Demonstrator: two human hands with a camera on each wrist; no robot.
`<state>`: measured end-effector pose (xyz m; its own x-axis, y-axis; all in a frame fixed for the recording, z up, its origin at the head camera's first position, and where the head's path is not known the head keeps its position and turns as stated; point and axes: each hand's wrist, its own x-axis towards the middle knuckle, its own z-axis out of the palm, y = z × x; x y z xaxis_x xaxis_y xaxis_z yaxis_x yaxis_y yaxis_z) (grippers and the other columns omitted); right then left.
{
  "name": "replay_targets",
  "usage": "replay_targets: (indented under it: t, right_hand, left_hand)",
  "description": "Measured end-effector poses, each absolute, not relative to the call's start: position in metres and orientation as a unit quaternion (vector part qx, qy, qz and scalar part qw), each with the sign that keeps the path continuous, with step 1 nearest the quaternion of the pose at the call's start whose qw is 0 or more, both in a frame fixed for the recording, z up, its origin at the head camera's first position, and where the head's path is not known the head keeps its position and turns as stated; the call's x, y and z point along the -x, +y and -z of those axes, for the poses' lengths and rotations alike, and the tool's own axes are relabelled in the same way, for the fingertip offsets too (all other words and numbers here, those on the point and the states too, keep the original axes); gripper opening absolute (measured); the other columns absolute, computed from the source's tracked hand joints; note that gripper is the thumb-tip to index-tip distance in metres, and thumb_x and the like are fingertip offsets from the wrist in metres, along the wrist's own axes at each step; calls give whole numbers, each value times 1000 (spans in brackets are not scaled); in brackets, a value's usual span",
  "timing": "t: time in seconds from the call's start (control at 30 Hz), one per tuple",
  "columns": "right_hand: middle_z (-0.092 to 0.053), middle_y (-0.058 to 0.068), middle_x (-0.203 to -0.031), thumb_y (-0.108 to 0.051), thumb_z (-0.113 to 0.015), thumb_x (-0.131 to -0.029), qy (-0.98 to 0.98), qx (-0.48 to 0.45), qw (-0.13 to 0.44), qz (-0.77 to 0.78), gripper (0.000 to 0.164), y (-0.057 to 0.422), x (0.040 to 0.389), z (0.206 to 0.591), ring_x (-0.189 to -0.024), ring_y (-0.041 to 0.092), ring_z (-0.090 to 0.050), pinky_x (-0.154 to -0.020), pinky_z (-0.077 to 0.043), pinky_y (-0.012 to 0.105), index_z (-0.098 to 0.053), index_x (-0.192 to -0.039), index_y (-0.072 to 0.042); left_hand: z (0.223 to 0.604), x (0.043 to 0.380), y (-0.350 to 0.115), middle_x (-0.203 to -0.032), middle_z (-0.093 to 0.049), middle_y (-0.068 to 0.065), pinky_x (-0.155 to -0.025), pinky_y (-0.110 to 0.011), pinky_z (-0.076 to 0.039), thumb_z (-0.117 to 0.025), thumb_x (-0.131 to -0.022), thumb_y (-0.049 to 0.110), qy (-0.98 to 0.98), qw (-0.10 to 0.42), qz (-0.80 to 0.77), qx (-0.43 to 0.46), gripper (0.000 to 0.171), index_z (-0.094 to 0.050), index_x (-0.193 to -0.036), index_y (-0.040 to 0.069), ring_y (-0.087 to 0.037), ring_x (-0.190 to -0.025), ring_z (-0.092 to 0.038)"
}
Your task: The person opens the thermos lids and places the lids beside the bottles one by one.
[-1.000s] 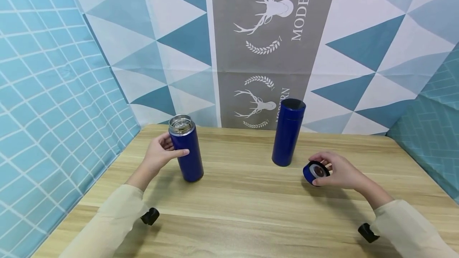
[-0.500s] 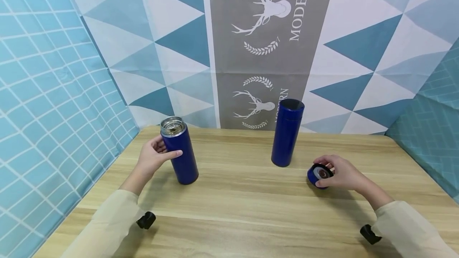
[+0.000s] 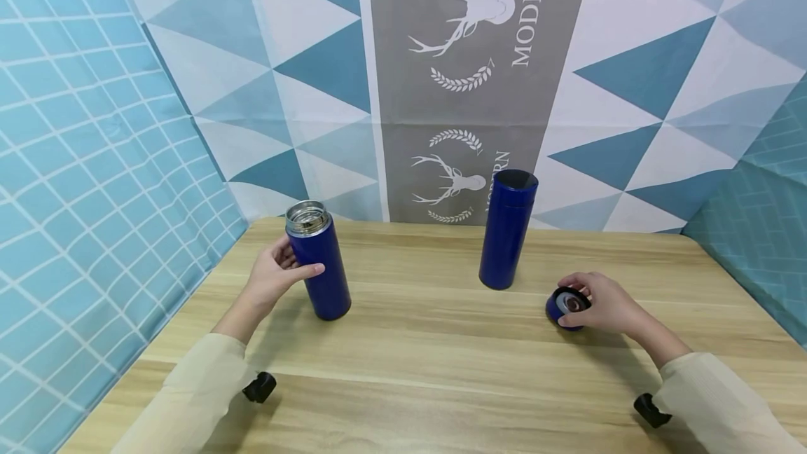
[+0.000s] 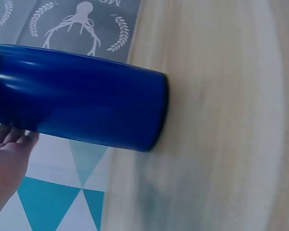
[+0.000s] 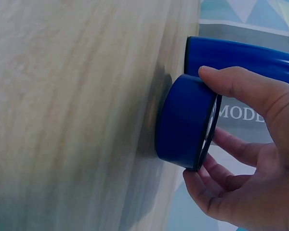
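Note:
On the left, my left hand (image 3: 274,279) grips a dark blue thermos bottle (image 3: 321,272) around its side. Its top is uncovered and shows a silver threaded neck; the bottle leans slightly. In the left wrist view the blue bottle (image 4: 86,98) has its base close to the wood, and only part of the hand (image 4: 9,151) shows. My right hand (image 3: 605,307) pinches a short round blue lid (image 3: 555,308), its inner side turned up. In the right wrist view the thumb and fingers hold the lid (image 5: 185,122) by its rim, low over the table or touching it.
A second blue thermos (image 3: 507,230) stands upright at the back, between the hands and nearer the right one. The wooden table (image 3: 403,370) reaches back to a patterned cloth wall (image 3: 454,111). A tiled blue cloth (image 3: 82,181) borders the left side.
The right hand has moved the lid a little to the right and lower, turning it flatter. The left hand and its bottle have shifted slightly left. The second thermos stays in place.

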<state>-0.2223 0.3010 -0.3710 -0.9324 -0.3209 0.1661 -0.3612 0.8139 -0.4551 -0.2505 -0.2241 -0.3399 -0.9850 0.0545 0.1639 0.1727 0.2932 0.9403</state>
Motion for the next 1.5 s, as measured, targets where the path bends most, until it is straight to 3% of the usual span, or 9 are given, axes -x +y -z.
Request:
replay_targets:
  t: [0.13,0.23,0.73,0.87,1.0,1.27,1.5]
  right_hand:
    - [-61,24,-104,-23,-86,-66,-955,-170,36,-241,60,301,222,373,-86,30,-59,-66,-48,35,-61,-114,3]
    - [-60,24,-105,-24,-85,-67,-956,-166,35,-239,60,301,222,374,-87,32,-59,-67,-49,37,-60,-115,3]
    - [-59,30,-116,-36,-78,-77,-957,-182,-56,-218,69,296,229,357,-102,40,-58,-77,-52,45,-53,-125,7]
    - [-59,28,-116,-37,-75,-80,-954,-190,-84,-216,68,295,231,350,-105,42,-58,-82,-52,50,-52,-126,7]
    - [-58,30,-118,-37,-72,-83,-950,-195,-106,-217,65,295,233,343,-108,45,-57,-85,-51,54,-51,-127,6]
    - [-53,35,-127,-39,-69,-86,-946,-188,-138,-227,66,291,237,333,-116,50,-52,-89,-50,56,-48,-131,5]
    - [-53,33,-129,-39,-68,-87,-947,-192,-129,-224,65,288,245,322,-119,49,-51,-93,-48,57,-48,-131,5]
  left_hand:
    - [347,249,-224,-135,-51,-13,-88,-4,-43,-75,-81,13,-817,26,573,60,78,-33,-146,3,12,-99,-53]
    - [352,249,-223,-141,-47,-21,-89,-4,-43,-75,-81,14,-820,19,570,52,77,-34,-145,4,13,-99,-52]
    - [355,249,-220,-141,-49,-19,-91,-10,-44,-76,-80,18,-830,31,555,32,76,-37,-144,5,-3,-110,-53]
    - [355,248,-219,-144,-46,-18,-106,-26,-43,-76,-81,18,-827,23,562,25,78,-34,-145,5,-20,-125,-51]
    - [355,249,-218,-147,-42,-20,-116,-44,-35,-76,-81,20,-822,9,570,17,81,-32,-147,5,-33,-135,-43]
    - [352,250,-219,-150,-39,-22,-117,-47,-33,-76,-80,19,-816,-17,578,3,84,-29,-148,3,-36,-139,-39]
    - [354,251,-220,-150,-39,-22,-117,-47,-32,-76,-80,18,-817,-20,576,4,85,-28,-148,3,-36,-139,-39]
